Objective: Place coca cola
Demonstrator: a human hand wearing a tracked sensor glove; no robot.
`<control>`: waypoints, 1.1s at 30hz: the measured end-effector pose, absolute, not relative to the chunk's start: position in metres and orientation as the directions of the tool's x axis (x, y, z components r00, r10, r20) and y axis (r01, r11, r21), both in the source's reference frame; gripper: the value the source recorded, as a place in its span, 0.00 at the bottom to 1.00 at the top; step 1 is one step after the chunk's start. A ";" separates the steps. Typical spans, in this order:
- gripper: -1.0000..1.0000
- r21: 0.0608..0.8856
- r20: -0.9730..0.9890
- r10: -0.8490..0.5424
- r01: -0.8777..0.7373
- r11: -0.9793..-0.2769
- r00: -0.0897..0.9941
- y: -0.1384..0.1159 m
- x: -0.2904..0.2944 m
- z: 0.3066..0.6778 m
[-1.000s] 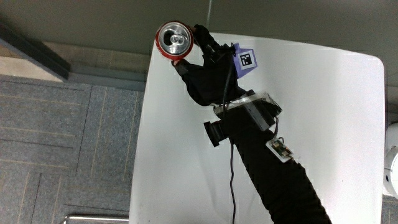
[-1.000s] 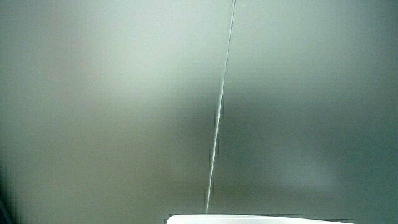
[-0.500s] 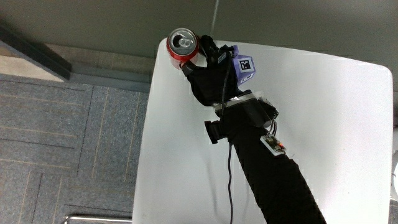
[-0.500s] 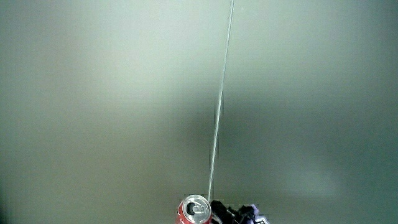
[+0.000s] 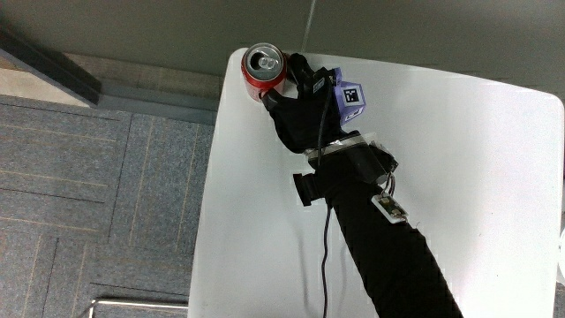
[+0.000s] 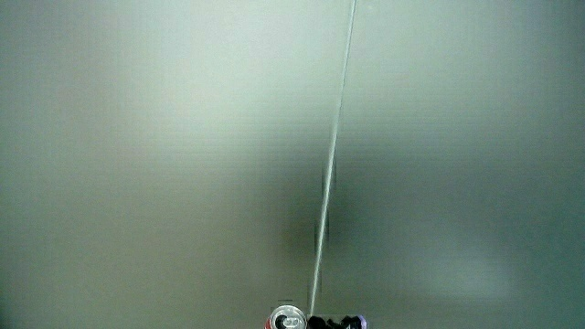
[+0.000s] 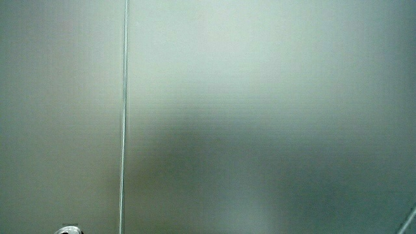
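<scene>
At the table's [image 5: 494, 168] corner, the hand [image 5: 296, 110] grips the coca cola can [image 5: 264, 67], fingers wrapped around it; apparently lowered, release pending.

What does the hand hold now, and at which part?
The hand holds the red Coca-Cola can by its side wall, at the table's corner.

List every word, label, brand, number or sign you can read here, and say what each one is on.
No words or numbers can be read.
Red can, in the hand's grip at the table's corner: seen from above, so only its silver lid shows and no brand is visible.
Cube on the back of the hand: a black-and-white square pattern, not text.
Both side views show mostly a pale wall.
</scene>
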State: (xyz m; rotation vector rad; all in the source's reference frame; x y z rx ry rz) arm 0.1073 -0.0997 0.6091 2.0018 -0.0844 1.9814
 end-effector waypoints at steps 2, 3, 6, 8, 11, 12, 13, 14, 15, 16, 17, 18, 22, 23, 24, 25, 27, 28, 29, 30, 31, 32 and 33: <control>0.50 0.185 0.983 0.183 -0.256 -0.949 0.030 -0.100 0.108 0.612; 0.50 0.191 0.981 0.189 -0.265 -0.945 0.033 -0.100 0.108 0.611; 0.50 0.176 0.984 0.171 -0.267 -0.947 0.041 -0.101 0.108 0.613; 0.50 0.189 0.982 0.189 -0.270 -0.944 0.024 -0.099 0.108 0.611; 0.41 0.198 0.980 0.195 -0.268 -0.943 0.039 -0.097 0.110 0.610; 0.38 0.183 0.983 0.177 -0.272 -0.945 0.046 -0.097 0.110 0.614; 0.34 0.205 0.979 0.193 -0.267 -0.942 0.070 -0.096 0.111 0.613; 0.31 0.207 0.978 0.200 -0.263 -0.942 0.054 -0.095 0.111 0.612; 0.28 0.229 0.974 0.219 -0.266 -0.937 0.064 -0.094 0.112 0.616; 0.25 0.218 0.976 0.211 -0.264 -0.940 0.054 -0.093 0.113 0.615; 0.22 0.210 0.978 0.207 -0.258 -0.943 0.037 -0.091 0.113 0.614; 0.19 0.212 0.977 0.207 -0.256 -0.943 0.050 -0.091 0.114 0.618; 0.06 0.212 0.977 0.205 -0.259 -0.942 0.055 -0.089 0.115 0.620; 0.03 0.216 0.976 0.206 -0.263 -0.940 0.064 -0.089 0.115 0.623; 0.00 0.231 0.972 0.214 -0.263 -0.937 0.092 -0.088 0.114 0.620; 0.00 0.245 0.969 0.227 -0.264 -0.933 0.096 -0.087 0.113 0.616; 0.00 0.228 0.973 0.204 -0.277 -0.934 0.113 -0.089 0.113 0.619; 0.00 0.225 0.973 0.198 -0.280 -0.933 0.123 -0.090 0.113 0.618; 0.00 0.239 0.969 0.209 -0.275 -0.931 0.133 -0.089 0.113 0.616; 0.00 0.246 0.968 0.222 -0.269 -0.931 0.115 -0.088 0.113 0.614; 0.00 0.252 0.966 0.223 -0.275 -0.928 0.133 -0.088 0.114 0.616; 0.00 0.230 0.972 0.206 -0.275 -0.934 0.116 -0.087 0.115 0.616; 0.00 0.261 0.963 0.228 -0.271 -0.927 0.145 -0.086 0.116 0.615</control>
